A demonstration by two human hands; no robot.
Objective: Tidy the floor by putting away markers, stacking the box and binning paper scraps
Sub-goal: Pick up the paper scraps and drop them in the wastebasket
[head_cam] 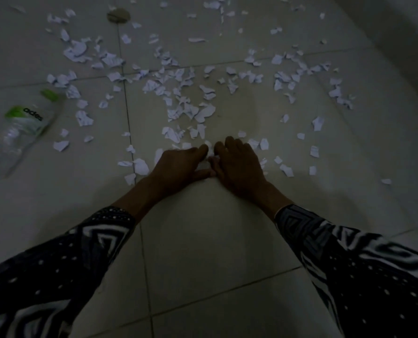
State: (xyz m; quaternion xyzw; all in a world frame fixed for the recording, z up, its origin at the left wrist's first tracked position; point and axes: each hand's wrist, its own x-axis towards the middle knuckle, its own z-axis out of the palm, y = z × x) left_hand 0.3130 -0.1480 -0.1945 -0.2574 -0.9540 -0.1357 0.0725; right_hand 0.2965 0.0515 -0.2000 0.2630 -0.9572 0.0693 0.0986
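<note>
both hands low on the floor (pixel 203 228), left hand (pixel 178 164) and right hand (pixel 237 162) cupped round paper scraps (pixel 209 159); most lie scattered beyond. best rake wide, then lift together.

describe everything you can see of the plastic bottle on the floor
The plastic bottle lies on its side at the left of the pale tiled floor, green cap pointing up and away, base toward the left edge. It is clear, looks empty, and carries a green and white label reading "ades". It is slightly blurred. Neither hand touches it; a few paper scraps lie close beside it, none clearly on it.
</note>
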